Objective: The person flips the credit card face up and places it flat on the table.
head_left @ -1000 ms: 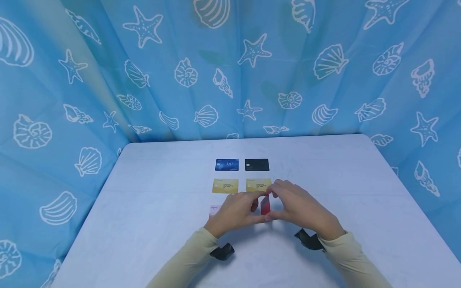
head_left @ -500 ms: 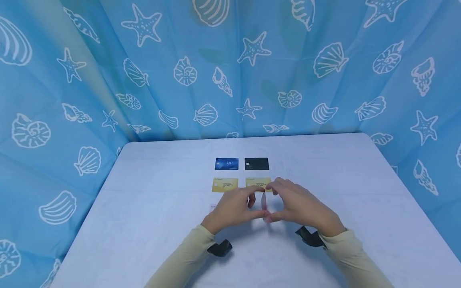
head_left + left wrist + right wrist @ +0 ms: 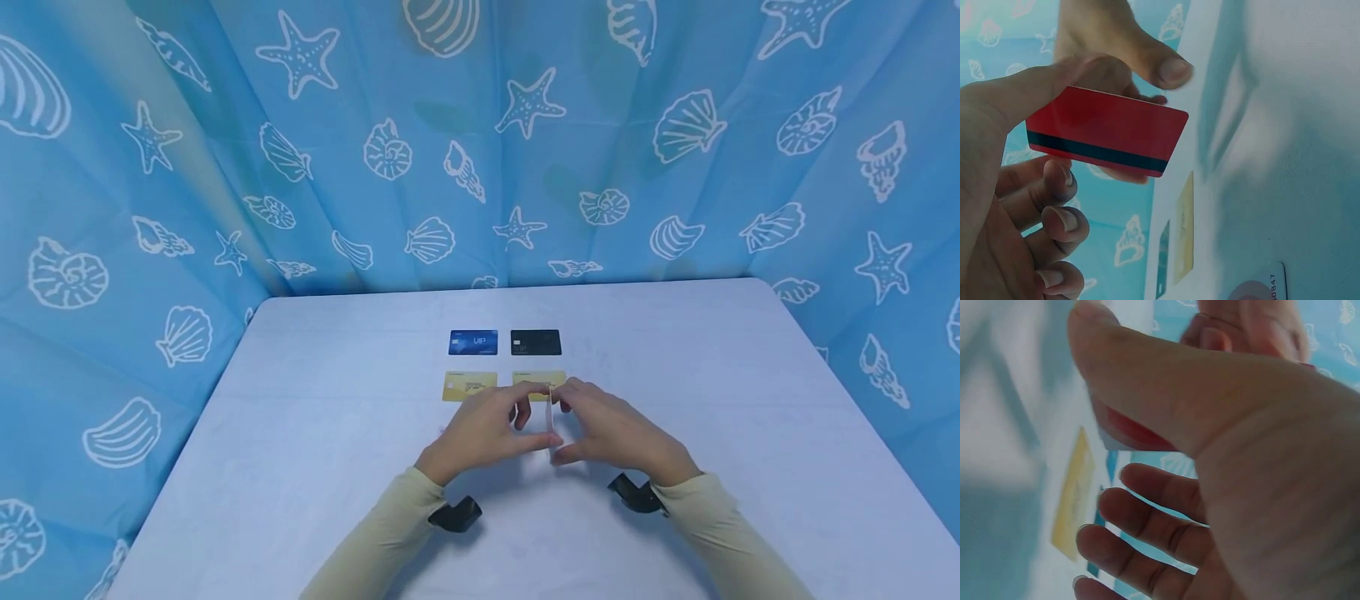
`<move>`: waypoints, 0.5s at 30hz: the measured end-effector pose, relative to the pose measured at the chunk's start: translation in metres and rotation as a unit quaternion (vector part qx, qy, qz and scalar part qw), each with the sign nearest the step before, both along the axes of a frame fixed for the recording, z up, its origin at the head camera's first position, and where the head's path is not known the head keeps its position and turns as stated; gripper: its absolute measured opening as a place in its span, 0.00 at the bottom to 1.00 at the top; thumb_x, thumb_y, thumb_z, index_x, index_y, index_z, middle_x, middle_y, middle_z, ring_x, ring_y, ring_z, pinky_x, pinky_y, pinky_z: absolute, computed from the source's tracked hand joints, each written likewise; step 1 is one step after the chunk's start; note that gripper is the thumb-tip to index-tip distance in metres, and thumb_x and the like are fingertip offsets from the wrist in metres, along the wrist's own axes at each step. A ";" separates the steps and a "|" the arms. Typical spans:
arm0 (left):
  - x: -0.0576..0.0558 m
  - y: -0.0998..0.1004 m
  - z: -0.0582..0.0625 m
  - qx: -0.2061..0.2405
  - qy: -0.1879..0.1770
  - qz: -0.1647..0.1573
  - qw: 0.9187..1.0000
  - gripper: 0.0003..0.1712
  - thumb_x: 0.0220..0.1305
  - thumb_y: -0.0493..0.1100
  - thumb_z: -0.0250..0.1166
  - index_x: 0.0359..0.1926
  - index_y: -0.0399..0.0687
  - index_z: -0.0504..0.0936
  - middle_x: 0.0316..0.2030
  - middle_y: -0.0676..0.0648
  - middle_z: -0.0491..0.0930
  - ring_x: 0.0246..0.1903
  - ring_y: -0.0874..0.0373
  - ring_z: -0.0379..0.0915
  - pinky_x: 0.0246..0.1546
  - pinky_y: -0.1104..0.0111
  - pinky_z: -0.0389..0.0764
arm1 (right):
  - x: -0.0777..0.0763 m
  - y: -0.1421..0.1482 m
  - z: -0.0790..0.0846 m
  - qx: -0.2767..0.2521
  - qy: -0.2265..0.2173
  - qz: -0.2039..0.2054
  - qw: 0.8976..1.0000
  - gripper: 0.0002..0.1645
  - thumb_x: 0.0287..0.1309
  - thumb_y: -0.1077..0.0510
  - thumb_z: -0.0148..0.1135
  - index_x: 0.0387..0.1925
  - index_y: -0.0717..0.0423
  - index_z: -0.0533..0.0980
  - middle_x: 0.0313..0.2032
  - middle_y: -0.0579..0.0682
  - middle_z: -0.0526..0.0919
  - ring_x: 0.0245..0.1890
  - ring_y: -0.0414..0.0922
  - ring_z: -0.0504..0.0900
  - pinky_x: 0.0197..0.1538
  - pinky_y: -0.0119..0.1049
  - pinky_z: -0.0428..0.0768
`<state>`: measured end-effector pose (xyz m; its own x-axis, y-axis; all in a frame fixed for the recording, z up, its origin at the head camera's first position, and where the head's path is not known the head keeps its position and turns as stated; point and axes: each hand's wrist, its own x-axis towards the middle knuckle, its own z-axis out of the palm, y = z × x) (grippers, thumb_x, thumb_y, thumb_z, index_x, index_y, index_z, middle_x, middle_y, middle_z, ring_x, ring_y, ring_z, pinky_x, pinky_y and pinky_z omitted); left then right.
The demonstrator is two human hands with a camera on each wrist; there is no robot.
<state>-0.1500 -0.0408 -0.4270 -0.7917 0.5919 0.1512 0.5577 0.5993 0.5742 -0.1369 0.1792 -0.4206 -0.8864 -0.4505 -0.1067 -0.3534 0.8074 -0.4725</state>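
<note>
A red bank card [image 3: 1107, 125] with a dark magnetic stripe is held upright above the table between the two hands. Seen edge-on in the head view, the card [image 3: 550, 421] is a thin pale strip. My left hand [image 3: 483, 425] pinches it by thumb and index finger, its other fingers loosely curled. My right hand [image 3: 618, 433] is just to its right, index fingertip at the card's top edge. In the left wrist view the right thumb [image 3: 1175, 72] stands apart from the card. The right index finger's contact is partly hidden behind the card and thumb.
Flat on the white table [image 3: 300, 433] lie a blue card [image 3: 473, 342], a black card [image 3: 536, 342] and two yellow cards, left [image 3: 469, 386] and right [image 3: 528, 379]. Another card [image 3: 1260, 290] is mostly hidden by my left hand. A blue shell-print curtain [image 3: 450, 150] surrounds the table.
The red card has turned from showing its red face to edge-on in the head view. My right thumb has come off the card, and both hands have shifted slightly.
</note>
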 end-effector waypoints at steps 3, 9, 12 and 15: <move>0.000 0.000 0.001 0.005 0.000 -0.006 1.000 0.38 0.59 0.67 0.73 0.66 0.58 0.79 0.26 0.60 0.75 0.22 0.68 0.65 0.22 0.76 0.63 | 0.000 -0.002 -0.004 -0.004 -0.002 0.001 1.000 0.43 0.42 0.41 0.85 0.58 0.52 0.75 0.48 0.48 0.80 0.46 0.45 0.77 0.51 0.45 0.82; 0.001 0.001 0.003 0.000 -0.008 -0.004 1.000 0.39 0.59 0.67 0.73 0.67 0.57 0.78 0.26 0.60 0.74 0.24 0.68 0.66 0.22 0.76 0.64 | 0.000 -0.004 -0.005 0.008 0.002 -0.003 1.000 0.41 0.46 0.41 0.83 0.58 0.52 0.75 0.47 0.47 0.81 0.44 0.44 0.77 0.49 0.44 0.83; 0.002 0.000 0.004 -0.005 -0.013 -0.001 1.000 0.39 0.59 0.67 0.73 0.67 0.58 0.78 0.26 0.59 0.74 0.24 0.67 0.67 0.23 0.76 0.64 | -0.001 -0.004 -0.004 0.008 0.009 0.002 1.000 0.40 0.47 0.41 0.82 0.57 0.53 0.75 0.46 0.47 0.81 0.43 0.43 0.76 0.48 0.42 0.82; 0.002 0.000 0.005 -0.007 -0.018 0.001 1.000 0.39 0.59 0.66 0.73 0.67 0.58 0.78 0.26 0.59 0.75 0.25 0.66 0.67 0.23 0.76 0.64 | 0.000 -0.003 -0.004 0.007 0.014 0.010 1.000 0.39 0.49 0.42 0.82 0.57 0.54 0.75 0.46 0.47 0.81 0.42 0.43 0.76 0.47 0.42 0.82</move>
<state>-0.1476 -0.0406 -0.4220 -0.7977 0.5922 0.1140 0.5358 0.6091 0.5847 -0.1374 0.1761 -0.4246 -0.8798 -0.4672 -0.0882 -0.3832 0.8066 -0.4502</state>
